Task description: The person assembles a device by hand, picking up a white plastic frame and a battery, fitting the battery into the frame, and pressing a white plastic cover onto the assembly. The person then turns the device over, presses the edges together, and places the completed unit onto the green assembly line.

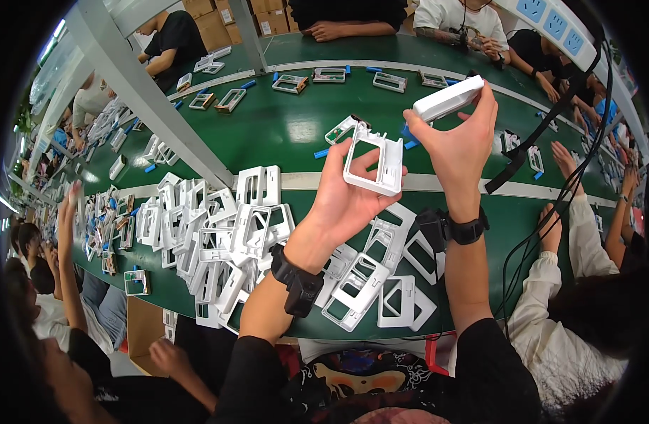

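My left hand (331, 205) is closed on a white plastic housing frame (391, 166) with a large rectangular window. The thumb lies along its left edge, and other fingers show through the opening. Higher and to the right, my right hand (462, 148) grips a second white plastic housing (448, 99) between thumb and fingers, tilted and seen nearly edge-on. The two pieces are apart. Just behind the left hand's frame, a housing with parts inside (340, 132) sits on the green belt (268, 141). Loose white frames (360, 283) lie below my hands.
A big heap of white frames (197, 226) covers the bench to the left. Housings with blue cylinders (329, 75) line the belt's far side. A grey metal post (148, 92) rises at left; black cables (550, 212) hang at right. Co-workers sit around, one sleeve (593, 240) close on the right.
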A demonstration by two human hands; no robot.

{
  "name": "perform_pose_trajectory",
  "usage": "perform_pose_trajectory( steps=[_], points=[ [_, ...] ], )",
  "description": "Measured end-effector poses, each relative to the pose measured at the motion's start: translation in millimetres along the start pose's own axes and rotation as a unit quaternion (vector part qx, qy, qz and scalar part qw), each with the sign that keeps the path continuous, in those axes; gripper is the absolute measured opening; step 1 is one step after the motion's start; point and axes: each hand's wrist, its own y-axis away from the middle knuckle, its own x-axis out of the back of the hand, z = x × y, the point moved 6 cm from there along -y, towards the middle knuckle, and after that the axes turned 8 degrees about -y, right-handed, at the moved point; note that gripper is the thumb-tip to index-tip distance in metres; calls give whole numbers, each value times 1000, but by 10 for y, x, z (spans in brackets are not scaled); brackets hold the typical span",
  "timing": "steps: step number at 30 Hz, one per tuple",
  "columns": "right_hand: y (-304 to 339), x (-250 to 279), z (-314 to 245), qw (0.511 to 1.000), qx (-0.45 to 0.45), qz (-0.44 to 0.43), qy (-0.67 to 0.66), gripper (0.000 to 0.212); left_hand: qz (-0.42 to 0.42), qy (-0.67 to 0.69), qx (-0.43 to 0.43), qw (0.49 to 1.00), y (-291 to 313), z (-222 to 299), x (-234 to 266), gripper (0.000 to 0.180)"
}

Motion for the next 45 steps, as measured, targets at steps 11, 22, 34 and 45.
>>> perform_pose_trajectory(
  steps=[11,22,34,45],
  points=[
    [28,-184,33,940,28,-196,-280,106,-39,37,25,998,28,118,42,61],
    [91,-205,-27,900,17,-288,-325,108,26,-55,-37,997,119,248,-63,57],
    [120,-131,-199,902,62,-322,-279,105,73,-153,-110,979,196,412,-147,58],
    [119,-136,-180,890,49,-328,-312,101,-8,-83,-56,995,166,407,-96,57]
  ],
)
